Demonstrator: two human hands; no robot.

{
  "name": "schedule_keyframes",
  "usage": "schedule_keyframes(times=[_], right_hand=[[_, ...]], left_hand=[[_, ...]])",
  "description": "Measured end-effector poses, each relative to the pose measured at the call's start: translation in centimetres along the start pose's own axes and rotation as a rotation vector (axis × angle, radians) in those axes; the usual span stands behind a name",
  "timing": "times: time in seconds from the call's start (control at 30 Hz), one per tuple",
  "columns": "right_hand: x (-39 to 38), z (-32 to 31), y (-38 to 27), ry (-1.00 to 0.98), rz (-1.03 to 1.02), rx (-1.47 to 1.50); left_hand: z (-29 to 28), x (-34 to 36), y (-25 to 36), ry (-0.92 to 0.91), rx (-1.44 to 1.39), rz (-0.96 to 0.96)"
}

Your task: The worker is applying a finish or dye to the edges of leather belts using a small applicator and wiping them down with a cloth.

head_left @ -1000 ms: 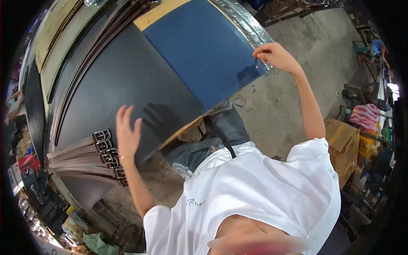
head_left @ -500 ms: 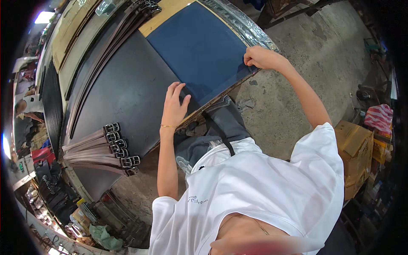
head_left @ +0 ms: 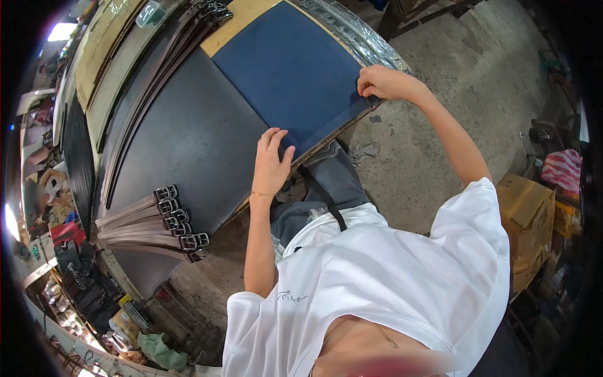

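A dark blue sheet (head_left: 295, 69) lies flat on the table, its near edge close to my body. My left hand (head_left: 271, 164) rests at the sheet's near left corner, its fingers stretched forward and the thumb apart. At the near right corner, my right hand (head_left: 384, 83) is closed with curled fingers. A small dark bit shows under those fingertips; what they pinch is mostly hidden. Left of the blue sheet, a large dark grey sheet (head_left: 195, 119) covers the table. Several brown belts (head_left: 135, 220) with metal buckles are fanned out on its near left part.
More long belts (head_left: 147, 81) run along the far left of the grey sheet. Shiny plastic wrapping (head_left: 352, 34) covers the table's right edge. A cardboard box (head_left: 524, 220) stands on the concrete floor at right, beside a red-striped bag (head_left: 561, 171). A green bag (head_left: 160, 350) lies at lower left.
My left hand has shifted right along the near edge, onto the blue sheet's corner. My right hand stays closed at the other corner. The whole view has shifted slightly.
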State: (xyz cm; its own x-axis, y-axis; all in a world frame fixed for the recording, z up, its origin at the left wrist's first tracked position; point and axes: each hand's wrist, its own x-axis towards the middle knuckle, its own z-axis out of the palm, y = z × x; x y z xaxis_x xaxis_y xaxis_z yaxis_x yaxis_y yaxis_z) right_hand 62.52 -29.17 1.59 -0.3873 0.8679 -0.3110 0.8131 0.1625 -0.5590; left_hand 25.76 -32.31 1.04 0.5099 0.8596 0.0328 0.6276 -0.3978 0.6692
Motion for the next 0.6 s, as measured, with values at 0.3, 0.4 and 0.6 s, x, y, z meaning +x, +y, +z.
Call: schedule_keyframes(times=[0.3,0.4,0.6], right_hand=[[-1.0,-0.5,0.6,0.08,0.007,0.186],[-2.8,-1.2,1.8,0.294,-0.006,0.272],[-9.5,0.2,8.9,0.745,0.201,0.557]], left_hand=[[4.8,3.8,3.4,-0.054,-0.044,0.177],[6.9,7.0,5.3,-0.076,-0.028,0.287],[9.0,11.9,5.4,-0.05,0.061,0.565]])
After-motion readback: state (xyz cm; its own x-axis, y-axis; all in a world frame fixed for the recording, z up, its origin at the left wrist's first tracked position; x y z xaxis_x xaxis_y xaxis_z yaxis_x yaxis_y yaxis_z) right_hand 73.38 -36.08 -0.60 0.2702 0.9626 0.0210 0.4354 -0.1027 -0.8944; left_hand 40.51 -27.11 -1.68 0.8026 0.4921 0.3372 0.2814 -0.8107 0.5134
